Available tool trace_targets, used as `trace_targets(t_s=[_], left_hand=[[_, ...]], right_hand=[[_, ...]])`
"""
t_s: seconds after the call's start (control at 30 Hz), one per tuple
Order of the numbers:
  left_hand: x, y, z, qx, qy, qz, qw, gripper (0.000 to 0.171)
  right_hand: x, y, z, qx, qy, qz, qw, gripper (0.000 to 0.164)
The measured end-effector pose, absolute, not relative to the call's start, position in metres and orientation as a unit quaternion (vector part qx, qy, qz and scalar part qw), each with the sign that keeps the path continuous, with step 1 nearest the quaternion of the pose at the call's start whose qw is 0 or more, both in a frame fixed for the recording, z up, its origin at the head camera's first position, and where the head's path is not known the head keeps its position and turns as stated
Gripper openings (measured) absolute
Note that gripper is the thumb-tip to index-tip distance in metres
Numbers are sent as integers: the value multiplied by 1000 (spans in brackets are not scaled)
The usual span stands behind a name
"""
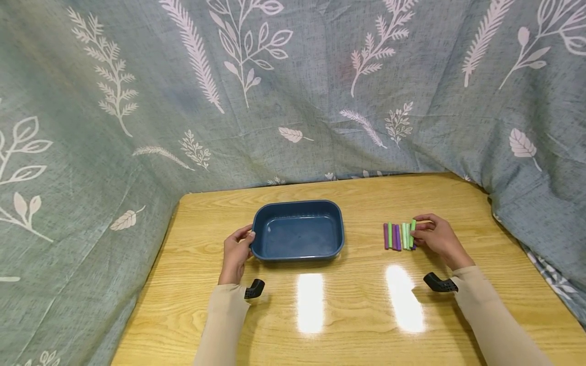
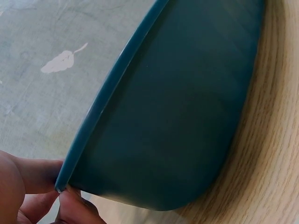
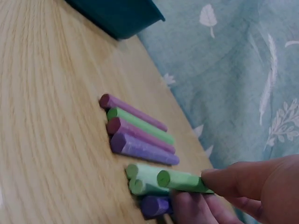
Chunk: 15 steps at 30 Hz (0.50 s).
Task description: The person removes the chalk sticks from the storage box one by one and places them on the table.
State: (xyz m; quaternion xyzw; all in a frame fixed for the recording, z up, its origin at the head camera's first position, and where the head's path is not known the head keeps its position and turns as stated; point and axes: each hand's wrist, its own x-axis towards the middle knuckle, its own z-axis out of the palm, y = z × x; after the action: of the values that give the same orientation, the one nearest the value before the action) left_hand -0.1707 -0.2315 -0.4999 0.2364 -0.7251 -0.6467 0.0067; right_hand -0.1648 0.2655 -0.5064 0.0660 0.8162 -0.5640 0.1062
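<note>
My left hand (image 1: 237,252) grips the rim of a dark blue plastic tub (image 1: 299,237) at its left side, thumb and fingers on either side of the edge in the left wrist view. Nothing lies inside the tub. Over on the right, my right hand (image 1: 440,237) pinches a green chalk stick (image 3: 184,181) between thumb and fingers, above the right end of a row of chalk. That row holds mauve sticks (image 3: 135,112), another green stick (image 3: 142,127), a violet stick (image 3: 145,149) and pale green sticks (image 3: 147,171). A dark purple stick (image 3: 153,206) lies partly hidden by my fingers.
The wooden table (image 1: 361,310) carries the tub near its middle and the chalk to the right of it. A grey-green leaf-patterned cloth (image 1: 302,101) hangs behind and along both sides. Black curved pieces (image 1: 440,282) stick out at both wrists.
</note>
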Motion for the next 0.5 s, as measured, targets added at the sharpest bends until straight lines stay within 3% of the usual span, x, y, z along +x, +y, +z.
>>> trace_targets(t_s=[0.5], left_hand=[[-171, -232, -500, 237, -729, -643, 2, 33]], right_hand=[[-159, 278, -509, 80, 828, -545, 101, 51]])
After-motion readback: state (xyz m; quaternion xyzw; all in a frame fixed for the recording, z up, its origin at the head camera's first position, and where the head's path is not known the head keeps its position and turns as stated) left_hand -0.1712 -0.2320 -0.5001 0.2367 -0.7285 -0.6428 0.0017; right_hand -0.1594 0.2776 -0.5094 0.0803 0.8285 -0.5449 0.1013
